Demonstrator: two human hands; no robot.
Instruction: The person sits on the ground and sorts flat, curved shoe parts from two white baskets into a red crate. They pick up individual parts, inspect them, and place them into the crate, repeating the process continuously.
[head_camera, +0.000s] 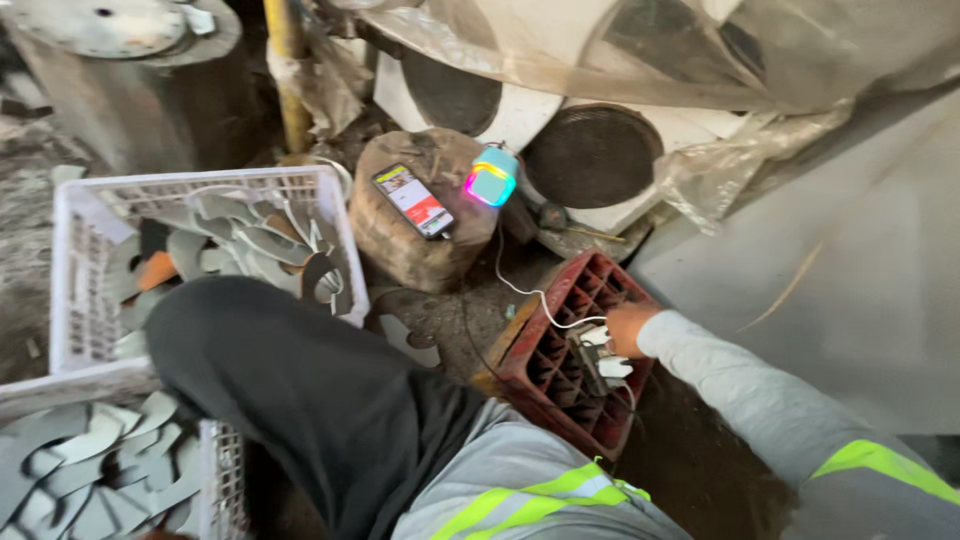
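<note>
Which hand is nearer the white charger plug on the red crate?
Right. The right hand is touching the white charger plug lying on the red crate. The left hand is out of view, so its position cannot be told.

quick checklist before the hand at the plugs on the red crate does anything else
1. Right hand on the white plugs: ok, it touches them on the red crate.
2. White cable runs free towards the phone: ok, no snag seen.
3. Phone lies flat on the brown block: ok.
4. Small lit speaker steady: cannot tell, it sits at the block's edge.
5. Left hand free: cannot tell, out of view.
6. White basket of metal pieces away from the cable: ok.
</note>
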